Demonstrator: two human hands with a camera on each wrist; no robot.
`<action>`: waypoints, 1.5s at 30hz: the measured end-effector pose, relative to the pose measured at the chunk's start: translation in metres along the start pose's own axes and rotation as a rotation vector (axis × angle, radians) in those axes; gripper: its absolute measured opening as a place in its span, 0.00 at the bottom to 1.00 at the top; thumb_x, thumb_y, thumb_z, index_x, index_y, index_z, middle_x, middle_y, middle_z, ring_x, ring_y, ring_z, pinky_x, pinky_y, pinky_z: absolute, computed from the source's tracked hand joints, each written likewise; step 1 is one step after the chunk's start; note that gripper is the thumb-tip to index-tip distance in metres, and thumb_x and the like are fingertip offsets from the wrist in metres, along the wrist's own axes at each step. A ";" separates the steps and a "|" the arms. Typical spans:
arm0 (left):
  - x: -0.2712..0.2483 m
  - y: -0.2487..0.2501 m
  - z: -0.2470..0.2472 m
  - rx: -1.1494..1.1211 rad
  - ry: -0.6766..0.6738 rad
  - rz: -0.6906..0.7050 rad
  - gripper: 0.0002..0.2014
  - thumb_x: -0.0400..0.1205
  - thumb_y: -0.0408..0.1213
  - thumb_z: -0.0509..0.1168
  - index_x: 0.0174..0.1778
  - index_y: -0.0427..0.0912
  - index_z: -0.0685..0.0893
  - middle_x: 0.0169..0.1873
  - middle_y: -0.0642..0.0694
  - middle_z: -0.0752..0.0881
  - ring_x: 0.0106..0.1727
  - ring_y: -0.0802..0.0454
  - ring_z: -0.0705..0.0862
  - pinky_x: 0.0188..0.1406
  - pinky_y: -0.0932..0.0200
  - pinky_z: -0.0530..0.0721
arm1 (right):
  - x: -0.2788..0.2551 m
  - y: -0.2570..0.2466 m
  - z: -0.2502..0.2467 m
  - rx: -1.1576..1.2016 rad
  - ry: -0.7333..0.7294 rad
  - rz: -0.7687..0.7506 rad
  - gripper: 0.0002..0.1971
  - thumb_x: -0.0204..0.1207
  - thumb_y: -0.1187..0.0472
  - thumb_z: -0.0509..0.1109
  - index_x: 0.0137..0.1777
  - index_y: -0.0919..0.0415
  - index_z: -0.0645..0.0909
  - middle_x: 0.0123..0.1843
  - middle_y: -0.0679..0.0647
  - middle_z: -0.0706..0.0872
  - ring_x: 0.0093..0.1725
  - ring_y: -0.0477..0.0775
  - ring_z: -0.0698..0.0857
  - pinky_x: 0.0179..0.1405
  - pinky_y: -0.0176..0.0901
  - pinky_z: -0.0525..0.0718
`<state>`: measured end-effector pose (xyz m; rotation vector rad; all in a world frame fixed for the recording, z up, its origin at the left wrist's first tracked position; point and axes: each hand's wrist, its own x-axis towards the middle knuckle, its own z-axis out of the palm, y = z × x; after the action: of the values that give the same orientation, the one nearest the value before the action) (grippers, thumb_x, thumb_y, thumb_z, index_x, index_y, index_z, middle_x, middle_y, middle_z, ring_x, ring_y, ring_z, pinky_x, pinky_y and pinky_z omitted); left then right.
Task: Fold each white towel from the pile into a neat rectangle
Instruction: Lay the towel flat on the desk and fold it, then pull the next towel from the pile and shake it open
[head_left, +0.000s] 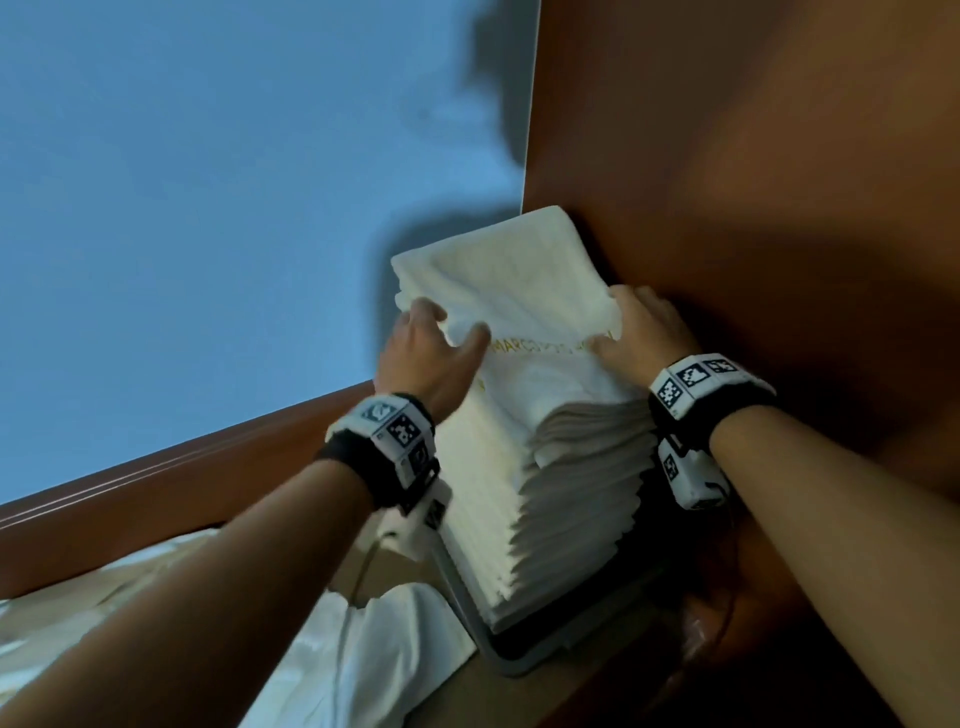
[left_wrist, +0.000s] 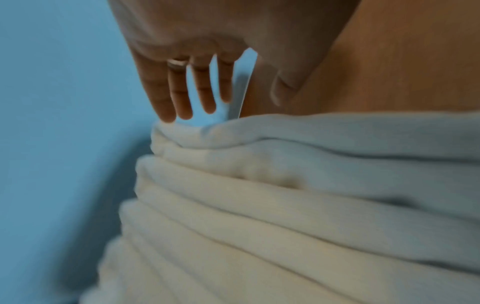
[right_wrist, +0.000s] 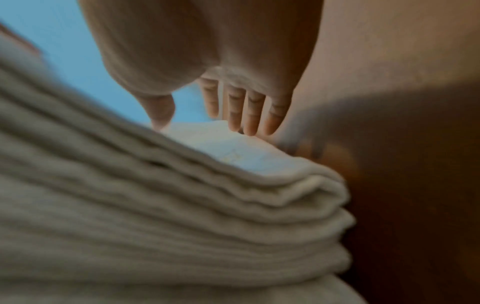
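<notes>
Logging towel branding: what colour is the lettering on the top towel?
Gold-yellow lettering on the white top towel; clearest in the head view.

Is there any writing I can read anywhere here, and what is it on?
"MARC…": gold lettering on the top towel of the stack; the rest is blurred and partly covered by the right hand.
Wristbands: black-and-white square codes, no words.
The wrist views show no readable text.

The stack of folded towels (head_left: 550, 467) stands in a corner, wall (head_left: 208, 208) behind, wooden panel (head_left: 753, 182) right.
</notes>
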<state>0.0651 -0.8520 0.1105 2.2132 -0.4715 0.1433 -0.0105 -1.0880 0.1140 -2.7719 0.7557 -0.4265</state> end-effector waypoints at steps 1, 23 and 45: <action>0.014 0.002 -0.004 0.075 0.036 0.104 0.26 0.80 0.61 0.65 0.67 0.46 0.77 0.63 0.47 0.81 0.62 0.43 0.80 0.55 0.50 0.78 | -0.006 -0.012 0.000 -0.026 0.017 -0.038 0.32 0.77 0.41 0.69 0.78 0.51 0.68 0.77 0.57 0.72 0.73 0.65 0.71 0.70 0.61 0.73; 0.127 -0.064 0.017 0.701 -0.514 0.296 0.48 0.68 0.84 0.48 0.85 0.72 0.47 0.89 0.54 0.42 0.89 0.41 0.45 0.85 0.36 0.52 | -0.034 -0.062 0.053 0.007 -0.515 0.007 0.53 0.54 0.10 0.53 0.81 0.23 0.43 0.89 0.51 0.34 0.86 0.63 0.34 0.76 0.83 0.38; -0.081 -0.193 -0.265 0.494 -0.436 0.097 0.16 0.81 0.52 0.71 0.57 0.45 0.90 0.53 0.44 0.90 0.57 0.42 0.86 0.61 0.49 0.84 | -0.182 -0.248 0.042 -0.043 -0.223 -0.197 0.13 0.79 0.50 0.67 0.36 0.55 0.81 0.42 0.57 0.85 0.43 0.62 0.83 0.43 0.47 0.81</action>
<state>0.0799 -0.5143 0.1171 2.7169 -0.8563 -0.1998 -0.0331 -0.7781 0.1100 -2.8815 0.4478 -0.1327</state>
